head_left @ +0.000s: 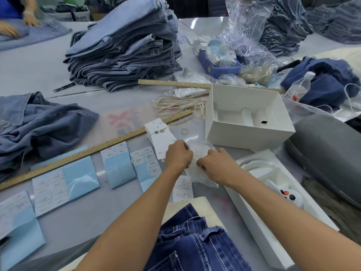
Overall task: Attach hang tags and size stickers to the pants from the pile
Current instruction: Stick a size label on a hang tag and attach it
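Closest of all, a pair of dark blue pants (195,243) with white stitching lies flat on the desk (93,204) at the bottom edge. Just past them, both hands meet over a small clear plastic bag (197,169). The left hand (178,154) has its fingers curled on the top left of the bag, so its grip holds the bag. The right hand (216,165) pinches the bag from the right side, so its grip holds the bag too. What is inside the bag is too blurry to tell. A white paper slip (182,189) lies on the desk under the arms. A bundle of white hang tags (159,133) sits just behind the left hand, touching a long wooden ruler (93,151). To the left, sheets of size stickers (129,165) on light blue backing lie in a row on the desk. To the right sits a long white tray (259,222) with a small white thing in it. Behind the hands stands an open white box (248,118), with a rubber band (184,131) and a bunch of pale strings (179,104) near it. Crumpled blue jeans (39,122) lie at the left. Farther back, a tall pile of folded jeans (125,55) rests on the desk, beside a blue basket (218,63) of small things. In the far left corner, another person's hands (29,18) rest on blue cloth.
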{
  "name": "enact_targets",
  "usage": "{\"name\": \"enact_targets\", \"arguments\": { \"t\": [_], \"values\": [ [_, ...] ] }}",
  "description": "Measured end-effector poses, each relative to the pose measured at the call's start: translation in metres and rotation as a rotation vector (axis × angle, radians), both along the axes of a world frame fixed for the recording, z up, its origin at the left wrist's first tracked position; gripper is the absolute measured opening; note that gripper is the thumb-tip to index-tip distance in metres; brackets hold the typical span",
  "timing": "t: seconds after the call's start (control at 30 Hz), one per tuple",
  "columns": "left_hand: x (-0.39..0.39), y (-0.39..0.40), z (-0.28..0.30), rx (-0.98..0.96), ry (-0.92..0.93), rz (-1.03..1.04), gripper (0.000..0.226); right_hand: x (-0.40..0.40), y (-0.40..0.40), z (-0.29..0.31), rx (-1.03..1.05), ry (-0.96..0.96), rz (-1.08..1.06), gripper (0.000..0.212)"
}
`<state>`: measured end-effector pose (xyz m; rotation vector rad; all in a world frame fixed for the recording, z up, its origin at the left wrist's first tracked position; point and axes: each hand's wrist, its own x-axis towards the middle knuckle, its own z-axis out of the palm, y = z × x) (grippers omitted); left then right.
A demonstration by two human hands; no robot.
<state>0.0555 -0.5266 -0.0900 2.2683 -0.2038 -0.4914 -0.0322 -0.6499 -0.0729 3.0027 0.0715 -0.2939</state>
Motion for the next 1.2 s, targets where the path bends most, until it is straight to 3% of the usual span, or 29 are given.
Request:
{"name": "enact_targets", "arguments": {
  "t": [0.17,0.37,0.6,0.7,0.87,0.97,1.2],
  "values": [
    [-0.003,0.013,0.011,-0.106,-0.189,0.022,0.008,0.01,-0.019,0.012,-0.069,0.077,-0.177,0.031],
    [-0.004,0.017,0.026,-0.255,-0.174,0.004,0.006,0.042,0.0,0.015,-0.054,-0.105,-0.217,0.018],
    [-0.001,0.023,0.028,-0.293,-0.166,0.057,0.006,0.055,0.013,0.003,-0.082,-0.092,-0.159,0.015],
    [-0.002,0.026,0.026,-0.294,-0.159,0.031,0.005,0.049,0.009,-0.005,-0.025,-0.045,-0.149,0.029],
    [-0.009,0.031,0.02,-0.26,-0.153,0.001,0.006,0.047,0.009,-0.009,-0.025,-0.068,-0.158,0.02],
    [-0.005,0.034,0.022,-0.253,-0.165,0.002,0.007,0.045,0.002,-0.003,0.097,-0.133,-0.209,0.027],
    [-0.007,0.031,0.025,-0.267,-0.179,0.02,0.004,0.035,-0.012,0.017,0.549,-0.181,-0.429,0.011]
  ]
}}
